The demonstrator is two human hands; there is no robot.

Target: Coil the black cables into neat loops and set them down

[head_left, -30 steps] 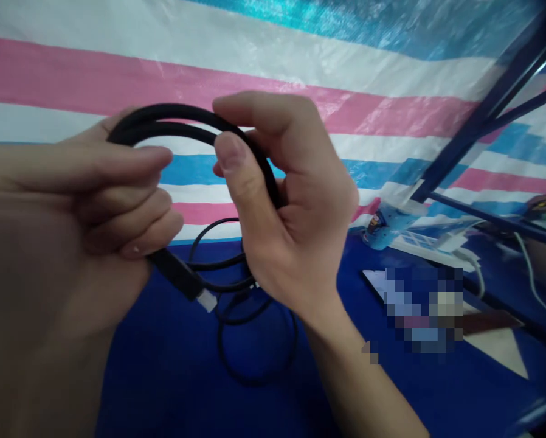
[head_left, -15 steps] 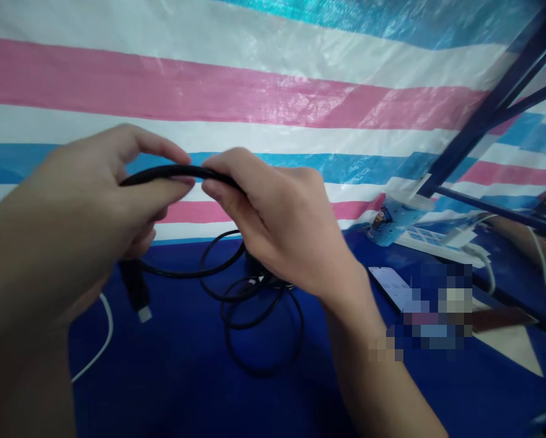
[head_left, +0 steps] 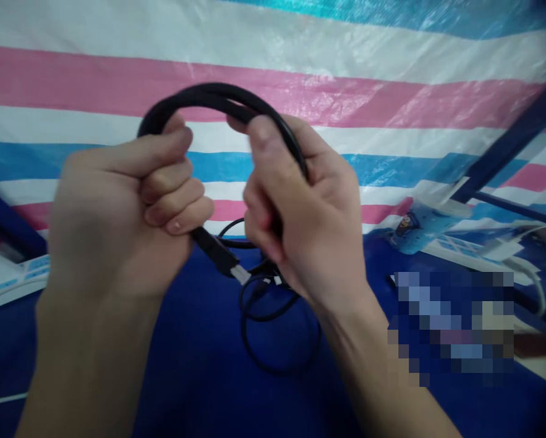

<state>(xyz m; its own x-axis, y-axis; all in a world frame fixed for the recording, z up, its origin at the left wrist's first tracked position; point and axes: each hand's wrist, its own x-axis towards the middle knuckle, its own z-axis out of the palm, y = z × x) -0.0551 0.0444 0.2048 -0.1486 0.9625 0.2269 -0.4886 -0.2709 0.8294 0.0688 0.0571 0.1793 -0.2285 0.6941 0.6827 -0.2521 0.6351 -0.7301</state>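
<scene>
Black braided-looking cable [head_left: 218, 97], matte and fairly stiff, is bent into a tight arch held up between both hands in front of the striped backdrop. Left hand [head_left: 131, 207] is curled shut around one leg of the arch, its grip a closed fist with the thumb laid over the top; out of the bottom of that fist pokes the cable's plug end [head_left: 227, 263], a dark moulded body with a small pale metal tip. Right hand [head_left: 300, 207] is closed on the other leg, thumb and forefinger pinching the top of the bend, the remaining fingers wrapped round. At least two strands run side by side over the arch, so by my reading a first turn or two of coiling is made. What is left: the greater part of the cable lies below as loose thin loops [head_left: 277, 328] on the blue counter [head_left: 186, 377], tangled over one another and not gathered. Surface is smooth, deep blue. Behind it hangs a woven plastic sheet [head_left: 300, 73] in pink, white and blue bands, glossy and crinkled. White power strip [head_left: 464, 249] sits to the right on the counter, another white strip [head_left: 8, 280] at the left edge. Dark blue metal frame bars [head_left: 510, 146] angle across the right side. Motion blur softens the fingers.
</scene>
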